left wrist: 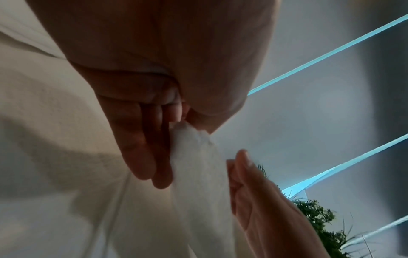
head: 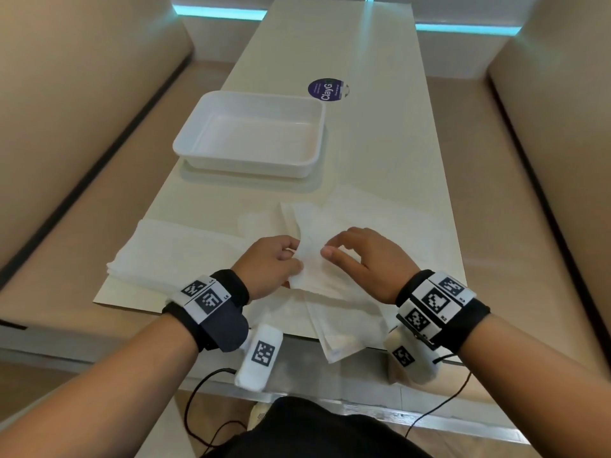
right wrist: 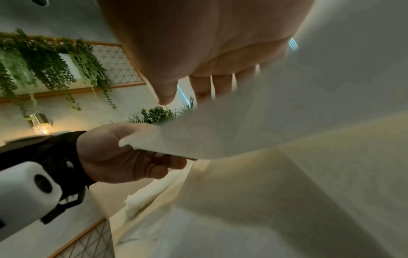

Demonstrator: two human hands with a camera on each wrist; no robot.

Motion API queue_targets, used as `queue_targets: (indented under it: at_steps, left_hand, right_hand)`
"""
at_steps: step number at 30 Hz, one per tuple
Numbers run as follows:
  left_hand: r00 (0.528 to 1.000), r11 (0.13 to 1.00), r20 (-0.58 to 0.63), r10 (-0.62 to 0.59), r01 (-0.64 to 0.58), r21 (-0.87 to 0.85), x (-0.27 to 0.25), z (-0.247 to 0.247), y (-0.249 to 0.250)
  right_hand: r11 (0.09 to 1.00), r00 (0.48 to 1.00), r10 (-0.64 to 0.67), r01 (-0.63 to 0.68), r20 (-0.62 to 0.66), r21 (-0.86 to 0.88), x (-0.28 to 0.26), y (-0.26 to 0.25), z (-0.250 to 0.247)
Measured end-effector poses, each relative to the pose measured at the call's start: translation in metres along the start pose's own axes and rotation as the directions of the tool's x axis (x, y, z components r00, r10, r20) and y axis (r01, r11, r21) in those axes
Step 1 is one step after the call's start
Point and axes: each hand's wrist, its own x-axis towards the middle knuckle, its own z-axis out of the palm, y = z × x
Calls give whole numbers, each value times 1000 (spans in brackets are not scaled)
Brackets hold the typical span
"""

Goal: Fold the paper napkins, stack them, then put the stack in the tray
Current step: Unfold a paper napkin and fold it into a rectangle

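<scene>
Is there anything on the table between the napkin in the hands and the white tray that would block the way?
Nothing visible does. The left hand pinches the napkin; between it and the empty white tray lie only flat napkins on the table.

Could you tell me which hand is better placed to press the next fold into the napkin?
Right, probably: the left hand already pinches the napkin, while the right hand hovers over it, free.

left hand (head: 269, 264) pinches a napkin (head: 317, 259) before the white tray (head: 185, 140).
</scene>
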Motion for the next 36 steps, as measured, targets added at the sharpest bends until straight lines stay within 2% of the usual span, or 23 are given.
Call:
queue_targets:
  at_steps: [3,6,8,14,18,20,21,24,28,30,33,36]
  left_hand:
    - [1000,1000,26,7,-7,13,0,-2,-5]
    - [1000,1000,20,-6,5,19,0,-5,-10]
    - [1000,999,1,-15,15,50,2,-8,-13]
    - [993,980,-105,-45,65,189,9,-14,-27]
    - [955,940,-265,132,-36,339,8,-13,-21]
    - [929,939,-317,190,-77,336,9,-13,-11]
    - [933,951,-313,178,-81,299,10,-13,-6]
    - [972,979,-223,74,-28,203,13,-12,8]
    - [987,980,-162,11,22,198,17,-10,7]
    - [990,993,-138,-32,47,105,18,-9,2]
    - [987,997,-144,-73,69,-26,17,-10,-5]
    - [978,998,-208,-11,25,62,18,-10,-6]
  right_hand:
    - [992,999,21,-17,28,-128,9,-1,8]
    - [969,987,124,-98,102,-225,13,4,20]
    - [963,986,149,-125,82,-240,14,7,26]
    - [975,993,113,-118,-38,-190,13,-1,22]
    - [981,990,42,-67,-138,-180,2,-16,16]
    - [984,988,30,-55,-150,-168,-5,-23,15]
    - [985,988,31,-56,-152,-160,-9,-25,16]
    - [991,988,59,-76,-146,-108,-18,-26,19]
    - [979,977,194,-188,-88,76,-21,-18,19]
    - [955,967,251,-241,-41,173,-22,-14,16]
    - [931,964,263,-246,-27,271,-23,-9,11]
    - [932,964,245,-205,-106,299,-25,-10,9]
